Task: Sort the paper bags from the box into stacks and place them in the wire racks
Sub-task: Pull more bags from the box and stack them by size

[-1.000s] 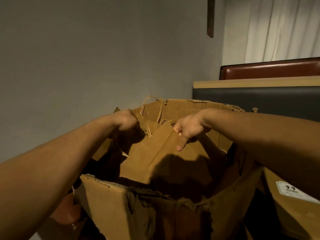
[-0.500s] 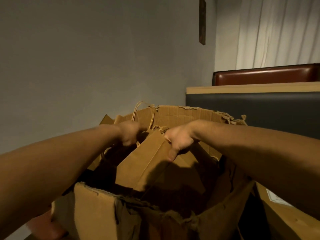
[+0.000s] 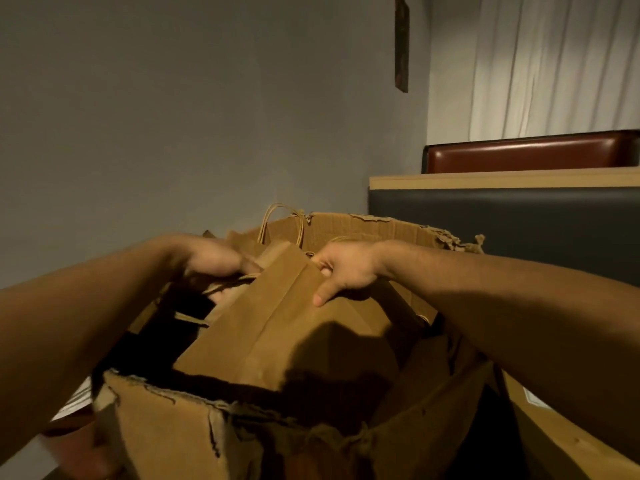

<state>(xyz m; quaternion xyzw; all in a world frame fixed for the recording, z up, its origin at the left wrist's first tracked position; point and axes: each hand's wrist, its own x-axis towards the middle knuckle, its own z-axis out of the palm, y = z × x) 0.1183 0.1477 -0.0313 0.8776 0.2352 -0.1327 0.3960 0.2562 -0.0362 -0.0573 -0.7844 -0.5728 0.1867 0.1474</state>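
2 hands reach into a torn cardboard box [image 3: 166, 424] of paper bags.

The right hand [image 3: 346, 268] grips the top edge of a flat brown paper bag [image 3: 277, 327] that leans tilted inside the box, with the thumb pressed on the bag's near face and the other fingers curled behind the edge. The left hand [image 3: 214, 259] sits at the bag's upper left corner, blurred, so I cannot tell whether its fingers are closed on anything. More bags stand behind, 1 twisted paper handle [image 3: 282, 221] rising above the far wall of the box. Beyond are a grey wall [image 3: 173, 116], a dark partition with a wooden cap [image 3: 502, 178], a red-brown padded seat back [image 3: 526, 154] and a white curtain [image 3: 554, 64].
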